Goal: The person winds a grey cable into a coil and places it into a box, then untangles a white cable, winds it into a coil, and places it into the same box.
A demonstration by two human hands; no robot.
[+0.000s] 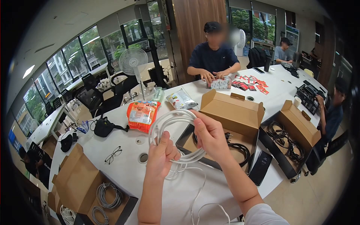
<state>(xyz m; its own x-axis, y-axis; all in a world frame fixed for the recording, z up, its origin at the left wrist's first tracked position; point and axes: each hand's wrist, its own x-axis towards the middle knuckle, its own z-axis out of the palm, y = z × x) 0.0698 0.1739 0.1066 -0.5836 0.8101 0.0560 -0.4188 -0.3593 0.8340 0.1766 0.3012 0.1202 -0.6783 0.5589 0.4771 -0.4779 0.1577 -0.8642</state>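
A looped white cable (173,115) is held up over the table, its coil gripped by both hands. My left hand (163,155) closes around the coil's lower left side, thumb pointing up. On the upper right side, my right hand (210,135) pinches the loops with bent fingers. From the coil a loose length of cable trails down across the white tabletop toward the near edge. Just behind my right hand stands an open cardboard box (232,107) with black cables (240,152) inside, partly hidden by my hand and forearm.
Another open box (300,123) on the right holds black cables; a left one (77,180) holds grey coils. A black phone (260,168), glasses (113,155), an orange snack bag (143,115) and a silver bag (182,99) lie on the table (127,176). Other people sit around it.
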